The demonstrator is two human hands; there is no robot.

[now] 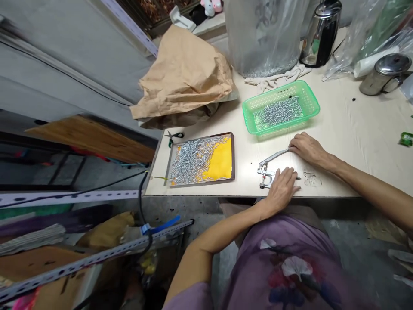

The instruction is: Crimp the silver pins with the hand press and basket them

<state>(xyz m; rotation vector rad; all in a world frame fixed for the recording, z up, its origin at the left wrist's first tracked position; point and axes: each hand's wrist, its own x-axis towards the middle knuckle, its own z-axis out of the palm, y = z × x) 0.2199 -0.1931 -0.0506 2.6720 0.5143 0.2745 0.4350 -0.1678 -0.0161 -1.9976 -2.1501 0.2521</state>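
On the table near its front edge lies a metal hand-lever tool [266,172] with a spring and a curved jaw. My left hand [281,189] lies over its lower arm, fingers stretched out and slightly apart; the part beneath is hidden. My right hand [306,147] has its fingers closed on the end of the raised lever [274,157]. To the left, a shallow tray [233,157] with a yellow lining holds many small silvery metal pins [192,161]. Behind the tool stands a green plastic basket [282,127] with similar pins in it.
Scissors [175,137] lie beside the tray. A crumpled brown paper bag [190,73] and a large clear plastic bag [264,38] stand at the back. A steel kettle [322,34], a metal jug [383,73] and a small green wrapper [406,138] are toward the right.
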